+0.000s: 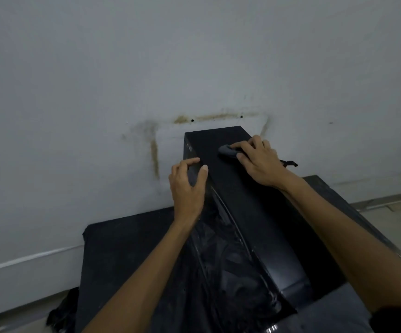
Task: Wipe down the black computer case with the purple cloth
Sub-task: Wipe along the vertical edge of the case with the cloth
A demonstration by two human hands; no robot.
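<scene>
You are holding the purple cloth (228,152) bunched under your right hand (260,164), with the fingers (254,141) curling over it and the thumb tucking in at its near side, so the cloth is being pinched against the top face of the black computer case (247,207). The cloth is sitting near the far end of that top face, toward its right edge, close to the stained wall (155,155). Your left hand (187,188) is gripping the case's upper left edge, thumb lying on top and the other fingers curving down over the side panel. The case is lying lengthwise away from you on a worktop (122,248) covered in black material. A dark strap (290,163) is poking out just beyond your right hand.
</scene>
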